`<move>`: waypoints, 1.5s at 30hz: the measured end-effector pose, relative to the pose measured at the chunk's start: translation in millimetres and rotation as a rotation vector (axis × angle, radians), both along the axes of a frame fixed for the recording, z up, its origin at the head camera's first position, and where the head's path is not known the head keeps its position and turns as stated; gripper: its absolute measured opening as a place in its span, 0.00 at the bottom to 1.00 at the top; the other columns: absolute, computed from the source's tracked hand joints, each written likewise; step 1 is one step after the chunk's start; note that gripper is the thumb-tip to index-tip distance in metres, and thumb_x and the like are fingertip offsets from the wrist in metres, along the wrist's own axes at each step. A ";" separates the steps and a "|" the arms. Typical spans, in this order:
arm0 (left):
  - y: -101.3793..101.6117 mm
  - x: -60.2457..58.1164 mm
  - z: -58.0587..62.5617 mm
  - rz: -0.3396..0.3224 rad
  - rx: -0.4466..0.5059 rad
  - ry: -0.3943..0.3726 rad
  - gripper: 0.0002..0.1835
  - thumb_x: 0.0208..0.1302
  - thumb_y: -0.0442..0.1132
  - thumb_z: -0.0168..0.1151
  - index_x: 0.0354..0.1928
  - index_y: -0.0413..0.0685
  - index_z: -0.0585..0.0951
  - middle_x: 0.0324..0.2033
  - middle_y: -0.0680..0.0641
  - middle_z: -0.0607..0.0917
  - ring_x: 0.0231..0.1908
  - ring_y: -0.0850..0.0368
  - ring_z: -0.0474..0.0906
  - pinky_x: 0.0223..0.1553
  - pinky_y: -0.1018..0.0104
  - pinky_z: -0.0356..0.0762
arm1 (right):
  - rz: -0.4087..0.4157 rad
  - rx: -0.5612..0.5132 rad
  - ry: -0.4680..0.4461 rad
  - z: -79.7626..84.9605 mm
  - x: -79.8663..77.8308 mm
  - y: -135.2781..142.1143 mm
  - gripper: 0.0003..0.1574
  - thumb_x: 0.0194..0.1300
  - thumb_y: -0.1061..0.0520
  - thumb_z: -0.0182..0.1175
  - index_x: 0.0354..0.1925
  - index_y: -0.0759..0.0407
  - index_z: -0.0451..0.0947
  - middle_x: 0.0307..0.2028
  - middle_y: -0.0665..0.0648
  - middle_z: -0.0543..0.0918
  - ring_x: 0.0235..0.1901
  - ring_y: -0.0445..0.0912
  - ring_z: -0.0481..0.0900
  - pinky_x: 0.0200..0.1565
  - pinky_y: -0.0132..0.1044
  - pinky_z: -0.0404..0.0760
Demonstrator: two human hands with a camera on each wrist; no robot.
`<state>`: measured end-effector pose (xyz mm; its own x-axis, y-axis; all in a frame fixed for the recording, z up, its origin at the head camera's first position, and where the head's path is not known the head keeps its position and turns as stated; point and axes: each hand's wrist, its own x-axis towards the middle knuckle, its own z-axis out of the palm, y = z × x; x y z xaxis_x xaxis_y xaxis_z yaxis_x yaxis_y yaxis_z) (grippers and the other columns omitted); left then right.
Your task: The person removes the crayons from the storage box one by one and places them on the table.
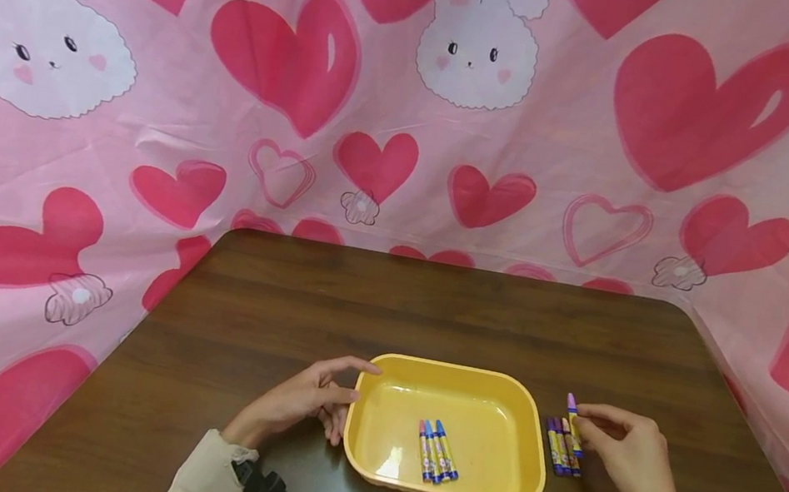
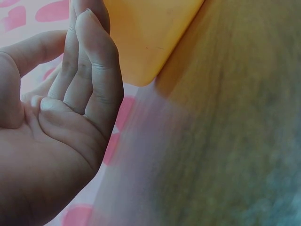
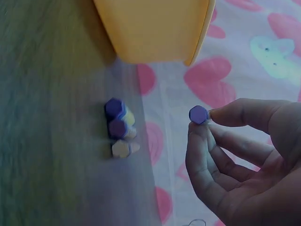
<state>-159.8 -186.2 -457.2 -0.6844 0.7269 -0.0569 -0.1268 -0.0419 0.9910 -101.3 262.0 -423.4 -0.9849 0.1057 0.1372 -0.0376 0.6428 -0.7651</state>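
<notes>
In the head view, my left hand holds the left edge of a yellow plastic tray, with thumb and index tips at the rim and the other fingers outside the wall. My right hand pinches a purple crayon between thumb and fingers, right of the tray and nearly upright. Just below it, three crayons lie side by side on the table, two with purple ends and one pale. In the right wrist view, the held crayon shows its hexagonal purple end, apart from the others. Inside the tray lie several crayons with pink and blue tips.
A dark brown wooden table carries everything. Behind it and along both sides hangs a pink cloth printed with hearts and rabbits. A black strap sits around my left wrist, by the cream sleeve.
</notes>
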 end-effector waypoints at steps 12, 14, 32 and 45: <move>0.7 -1.1 2.0 0.000 0.000 0.012 0.27 0.75 0.33 0.53 0.72 0.38 0.62 0.22 0.44 0.86 0.19 0.53 0.83 0.24 0.64 0.83 | 0.021 0.256 -0.126 -10.7 -5.2 18.0 0.11 0.63 0.56 0.65 0.40 0.62 0.87 0.26 0.51 0.87 0.27 0.42 0.81 0.30 0.38 0.76; 1.3 -1.4 2.0 0.000 -0.004 0.015 0.26 0.75 0.32 0.53 0.72 0.38 0.63 0.22 0.44 0.86 0.18 0.53 0.83 0.24 0.64 0.83 | 0.030 0.270 -0.128 -12.0 -6.7 18.5 0.10 0.62 0.57 0.66 0.39 0.62 0.87 0.28 0.53 0.88 0.30 0.44 0.82 0.32 0.39 0.76; -2.5 -1.0 1.1 0.019 -0.022 0.030 0.26 0.75 0.33 0.54 0.71 0.40 0.64 0.22 0.43 0.86 0.18 0.52 0.84 0.23 0.63 0.83 | 0.083 0.264 -0.208 -11.6 -11.3 14.5 0.12 0.60 0.57 0.65 0.40 0.64 0.86 0.33 0.58 0.88 0.36 0.52 0.83 0.32 0.41 0.78; 0.0 -0.5 -1.9 0.005 0.001 0.014 0.26 0.75 0.32 0.52 0.72 0.39 0.63 0.22 0.44 0.86 0.18 0.53 0.83 0.23 0.64 0.83 | 0.005 0.316 -0.014 -5.1 -2.6 8.8 0.07 0.61 0.60 0.65 0.38 0.62 0.86 0.28 0.52 0.86 0.29 0.47 0.80 0.29 0.41 0.75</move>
<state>-160.3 -186.2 -459.1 -0.6887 0.7236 -0.0461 -0.1124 -0.0438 0.9927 -103.9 270.8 -428.5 -0.9873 0.0548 0.1488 -0.0325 0.8484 -0.5283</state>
